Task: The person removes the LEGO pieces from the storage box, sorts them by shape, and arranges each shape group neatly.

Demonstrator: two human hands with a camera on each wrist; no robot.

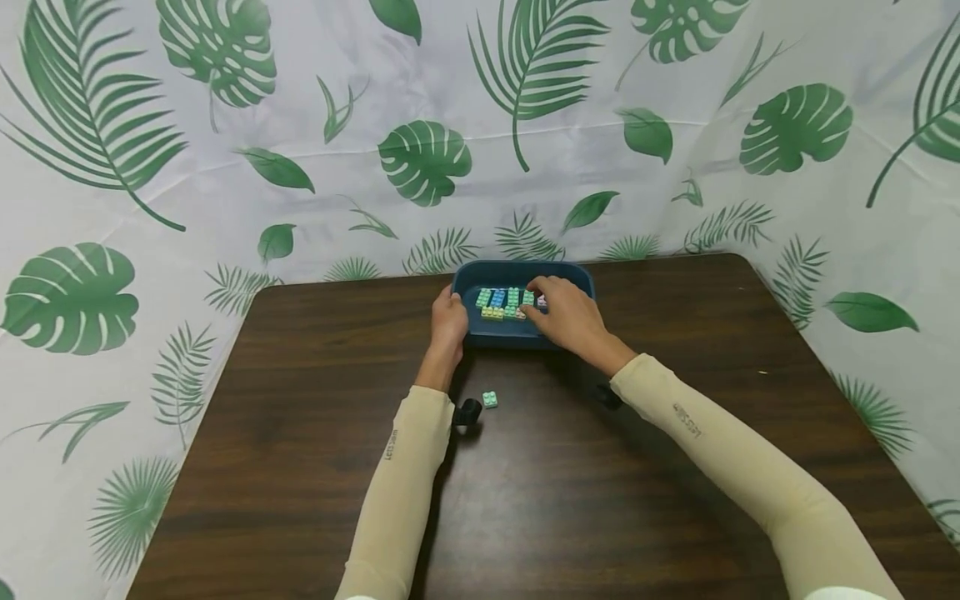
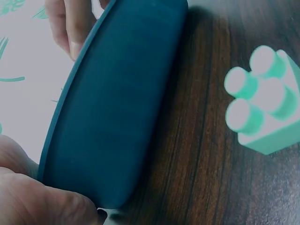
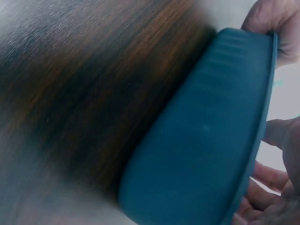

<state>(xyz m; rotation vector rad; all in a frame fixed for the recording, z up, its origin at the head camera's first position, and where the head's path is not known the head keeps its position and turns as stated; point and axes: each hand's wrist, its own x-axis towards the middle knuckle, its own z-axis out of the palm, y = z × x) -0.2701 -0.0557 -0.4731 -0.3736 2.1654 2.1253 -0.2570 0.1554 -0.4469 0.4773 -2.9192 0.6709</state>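
A dark blue plastic tray [image 1: 498,335] stands near the far edge of the table. In it lie small studded building bricks: green ones [image 1: 513,297], a blue one [image 1: 498,298], a yellow one [image 1: 492,313] and several others. My left hand [image 1: 448,320] grips the tray's left end, its thumb on the rim. Over the tray's right part reaches my right hand [image 1: 572,315], thumb and forefinger on either side of a green brick [image 1: 528,297]; whether they pinch it I cannot tell. The tray wall hides those fingertips in the right wrist view.
A loose light green brick [image 1: 490,400] sits on the dark wooden table [image 1: 322,400] in front of the tray, beside the left wrist's black camera [image 1: 468,412]. A white cloth with green leaves [image 1: 315,208] hangs behind the table and along its sides.
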